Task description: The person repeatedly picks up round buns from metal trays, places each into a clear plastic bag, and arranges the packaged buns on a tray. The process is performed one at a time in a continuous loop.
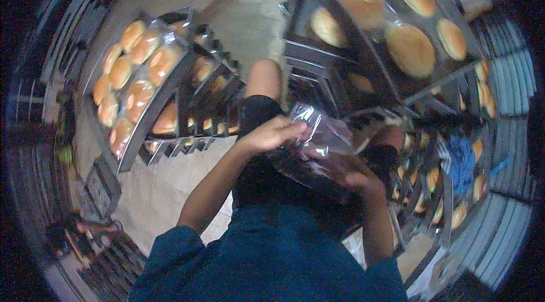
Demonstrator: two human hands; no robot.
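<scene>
A clear plastic bag (317,136) is stretched out in front of my body, over my lap. My left hand (272,133) pinches its upper left edge between thumb and fingers. At the lower right side of the same bag, my right hand (357,176) has hold of the film, its fingers blurred and partly behind the plastic. No bread shows inside the bag. Ahead to the right, a dark tray (379,61) carries several round and oval bread buns (411,48), some wrapped in clear film.
Stacked trays (153,108) to the left carry several buns (144,46), some bagged. More stacked trays with bread stand at the right, with a blue cloth (462,165) on them. Pale floor (166,191) shows at the left. Another person's arm (100,228) appears at lower left.
</scene>
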